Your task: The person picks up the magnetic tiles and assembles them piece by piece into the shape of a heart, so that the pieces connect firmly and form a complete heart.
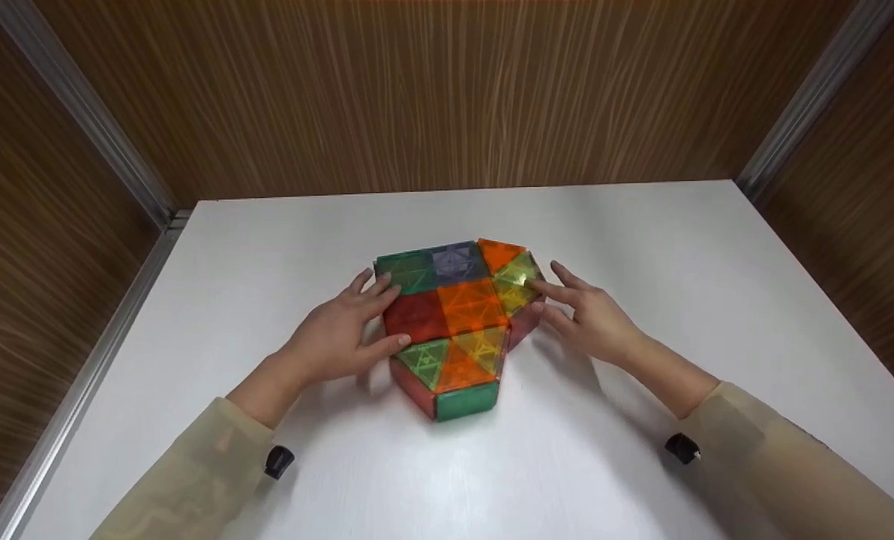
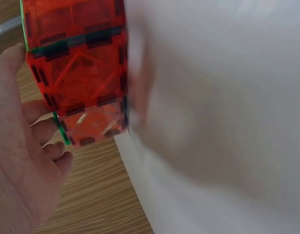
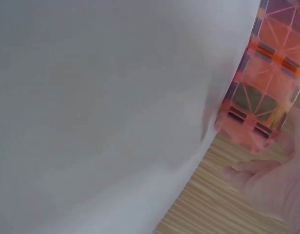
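A low block built from translucent magnetic tiles (image 1: 417,315) sits on the white table, its top patched in green, purple, red, orange and yellow. My left hand (image 1: 334,334) lies along its left side, with fingers and thumb on the top edge near the red square tile (image 1: 415,316). In the left wrist view, upright red side tiles (image 2: 84,73) stand beside that palm. At the opposite side my right hand (image 1: 597,319) reaches in, fingertips at the yellow triangular tiles (image 1: 518,285). Pinkish side tiles (image 3: 259,105) show near its fingers in the right wrist view.
The white tabletop (image 1: 267,232) surrounds the block. Wood-grained panels (image 1: 447,97) rise behind the table and at both sides, with metal posts at the corners. A small black piece sits by each sleeve cuff (image 1: 248,424).
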`<state>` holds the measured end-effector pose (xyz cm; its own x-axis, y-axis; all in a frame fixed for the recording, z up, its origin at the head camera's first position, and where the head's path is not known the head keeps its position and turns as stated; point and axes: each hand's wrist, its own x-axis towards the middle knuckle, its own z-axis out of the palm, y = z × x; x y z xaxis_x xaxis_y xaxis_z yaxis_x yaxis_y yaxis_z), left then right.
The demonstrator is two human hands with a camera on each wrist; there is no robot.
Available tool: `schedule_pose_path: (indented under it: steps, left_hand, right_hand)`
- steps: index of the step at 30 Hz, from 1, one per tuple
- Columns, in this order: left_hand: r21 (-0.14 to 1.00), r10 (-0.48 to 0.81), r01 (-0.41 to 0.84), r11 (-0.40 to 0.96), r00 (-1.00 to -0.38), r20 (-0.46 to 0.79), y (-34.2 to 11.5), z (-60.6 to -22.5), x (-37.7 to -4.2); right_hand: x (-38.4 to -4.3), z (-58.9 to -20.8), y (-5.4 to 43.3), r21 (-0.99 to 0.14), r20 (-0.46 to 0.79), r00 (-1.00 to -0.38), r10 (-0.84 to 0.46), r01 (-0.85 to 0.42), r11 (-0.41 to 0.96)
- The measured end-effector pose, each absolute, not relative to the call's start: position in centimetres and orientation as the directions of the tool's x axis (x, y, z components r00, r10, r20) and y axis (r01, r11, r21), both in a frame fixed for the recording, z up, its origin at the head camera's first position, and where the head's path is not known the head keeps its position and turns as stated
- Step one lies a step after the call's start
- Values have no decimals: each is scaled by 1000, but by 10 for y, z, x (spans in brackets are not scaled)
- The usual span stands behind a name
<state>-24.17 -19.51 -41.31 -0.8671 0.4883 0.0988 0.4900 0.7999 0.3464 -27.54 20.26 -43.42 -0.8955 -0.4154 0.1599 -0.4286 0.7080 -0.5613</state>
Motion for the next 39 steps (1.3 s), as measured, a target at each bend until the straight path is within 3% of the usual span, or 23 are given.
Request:
schedule_pose_path:
  steps: [7, 12, 24, 32, 39]
  left_hand:
    - [342, 513, 527, 778, -847, 139, -190, -420, -232]
    - [379, 512, 525, 762, -847, 145, -195, -419, -239]
    - [553, 452, 363, 750, -891, -30, -209, -405, -277]
    - [568, 445, 332, 753, -893, -67, -210, -404, -279]
    - [523, 414, 348, 778, -910, -9, -207, -407, -267]
  right_hand:
    - [-281, -440, 210, -638, 231, -873, -429, -469, 611]
    - [-267, -434, 202, -683, 208, -882, -423, -440, 582]
    - [-210, -424, 160, -648, 92, -895, -437, -387, 656]
    - [-208, -428, 155, -619, 102, -873, -477, -431, 656]
    - [-217, -427, 167, -610, 96, -859, -503, -450, 652]
